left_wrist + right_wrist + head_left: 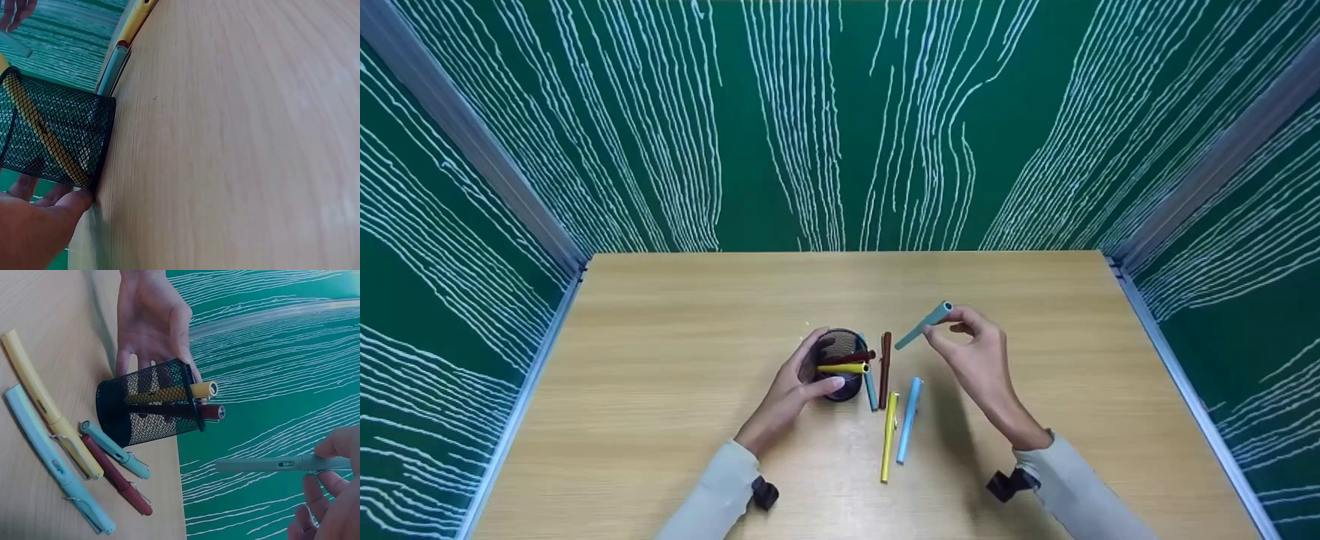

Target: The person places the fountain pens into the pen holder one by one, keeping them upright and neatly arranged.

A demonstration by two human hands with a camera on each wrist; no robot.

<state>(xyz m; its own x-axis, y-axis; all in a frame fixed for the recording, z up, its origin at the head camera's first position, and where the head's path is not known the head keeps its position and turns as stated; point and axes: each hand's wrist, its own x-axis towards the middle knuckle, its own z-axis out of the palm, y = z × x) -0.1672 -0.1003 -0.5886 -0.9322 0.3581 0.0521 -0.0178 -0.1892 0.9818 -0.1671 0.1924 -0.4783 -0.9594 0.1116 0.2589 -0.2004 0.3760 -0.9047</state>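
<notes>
My left hand (787, 394) holds a round black mesh pen cup (62, 124) by its side, with the thumb near the rim. The cup appears upright, its base at the table. A yellow pen (203, 390) and a dark red pen (212, 412) stand leaning in it, their ends above the rim. Raised above the table to the right of the cup, my right hand (979, 364) pinches a grey-green pen (922, 326) between thumb and fingers. That pen is tilted, its lower end towards the cup.
Beside the cup on the wooden table (675, 322) lie a teal pen (871, 390), a dark red pen (885, 371), a yellow pen (889, 439) and a light blue pen (910, 420). Green walls with white lines stand behind and at both sides.
</notes>
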